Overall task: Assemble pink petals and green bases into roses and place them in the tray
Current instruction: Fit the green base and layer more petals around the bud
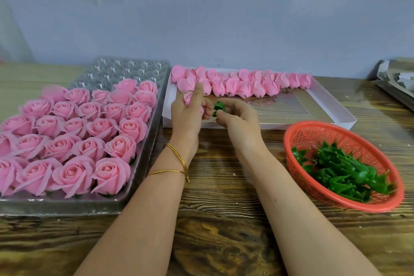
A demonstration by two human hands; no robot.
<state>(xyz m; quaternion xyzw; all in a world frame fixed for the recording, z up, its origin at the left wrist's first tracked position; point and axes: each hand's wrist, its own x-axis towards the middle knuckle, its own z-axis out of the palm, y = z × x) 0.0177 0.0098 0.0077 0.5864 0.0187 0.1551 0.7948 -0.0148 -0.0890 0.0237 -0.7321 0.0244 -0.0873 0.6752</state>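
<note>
left hand (187, 111) has fingers curled round a pink bud (187, 97), index sticking up; right hand (237, 119) pinches a green base (218, 107) between thumb and fingertips, just right of the bud at frame centre; touching or a hair apart, can't tell. Risks as I read it: base seats skewed if the bud's stem goes in off-axis; too hard a squeeze crushes the soft petals; the base's spiky points could snag a petal. Bud's underside is hidden behind the left fingers, so alignment is unreadable; base partly covered by the right thumb. Outward: white box (268, 126) behind the hands, buds (246, 85) rowed along its far edge; red basket (287, 152) of bases (342, 172) lower right, blurred; tray (125, 69) at left mostly filled with roses (74, 141), free cups only at its upper end, left side cut off by the frame
</note>
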